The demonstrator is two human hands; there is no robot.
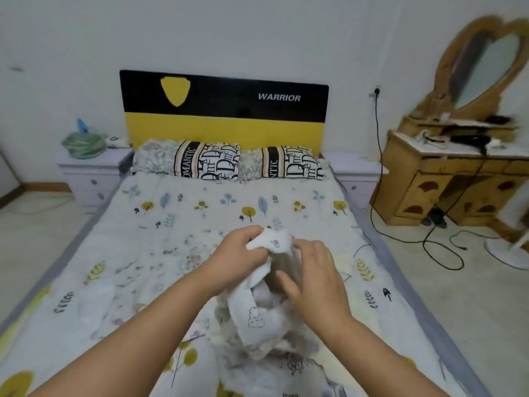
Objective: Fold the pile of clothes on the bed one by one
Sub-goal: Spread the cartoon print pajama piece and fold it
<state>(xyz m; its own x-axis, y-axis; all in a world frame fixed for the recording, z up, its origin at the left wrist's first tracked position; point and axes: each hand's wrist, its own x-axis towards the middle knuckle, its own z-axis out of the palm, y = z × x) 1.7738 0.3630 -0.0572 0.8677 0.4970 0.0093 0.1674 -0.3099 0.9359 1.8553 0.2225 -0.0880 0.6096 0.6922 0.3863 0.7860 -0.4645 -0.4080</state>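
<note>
Two bare forearms come in from the bottom edge, nearest the camera, reaching over the bed [200, 213] toward the middle.

Left hand [237, 255]: fingers curled, pinching the top edge of a small white garment [257, 308] w/ a tiny printed motif near the pinch. Right hand [310, 272]: fingers bent over the cloth's other side, thumb pressed onto a grey-olive patch of the fabric (inner face or a 2nd layer, can't tell which). Both hands hold the same piece, lifted above the rest; its lower part hangs down in loose folds, showing an outline drawing of a small figure.

Under and around it lies the pile of clothes [183, 262]: pale, white-to-cream pieces w/ faint prints, crumpled, spread from centre-left down to the near edge. Individual items are hard to separate against the bedspread.

The bedspread is white w/ yellow trees, blue leaves, small mushrooms, and has a grey border. At the far end, two pillows [229, 160] w/ black lettering sit against a black-and-yellow headboard [226, 110] marked "WARRIOR".

A pale nightstand [88, 173] at left carries a green bundle. At right stand a wooden dressing table [446, 179] w/ oval mirror, a black cable [378, 167] running down from a wall socket, and a fan base on the floor.
</note>
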